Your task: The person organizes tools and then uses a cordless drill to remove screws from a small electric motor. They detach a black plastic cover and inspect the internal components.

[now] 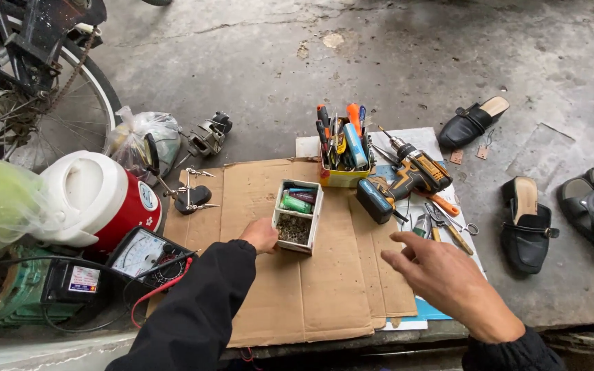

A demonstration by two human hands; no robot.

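My left hand (261, 235) rests against the near-left corner of the small white box (298, 216), fingers curled on its wall; how firmly I hold it I cannot tell. The box sits about mid-sheet on the flattened cardboard (311, 288), divided in two: green and purple cylinders in the far compartment, a heap of small dark bits in the near one. My right hand (445, 275) hovers to the right of the box, palm down, fingers spread and empty, over the cardboard's right edge. The two hands are well apart.

Open room: the cardboard nearer to me than the box is bare right down to its near edge. Left of the box there is a bare strip before the small clip stand (192, 196) at the cardboard's left edge.

Beyond the box, just behind its far wall, stands a yellow tub (342, 177) crammed with screwdrivers and pens. Right of the box, a cordless drill (407, 180) lies on its side, its battery end close to the box's far-right corner. Past the drill, pliers and scissors (448, 223) lie on white paper.

Left of the box, off the cardboard: an analogue meter (142, 254) with red and black leads, a red-and-white cooker (101, 199), and a bicycle wheel (42, 110) further back. Far right of the box, black shoes (527, 223) sit on bare concrete floor (379, 62).
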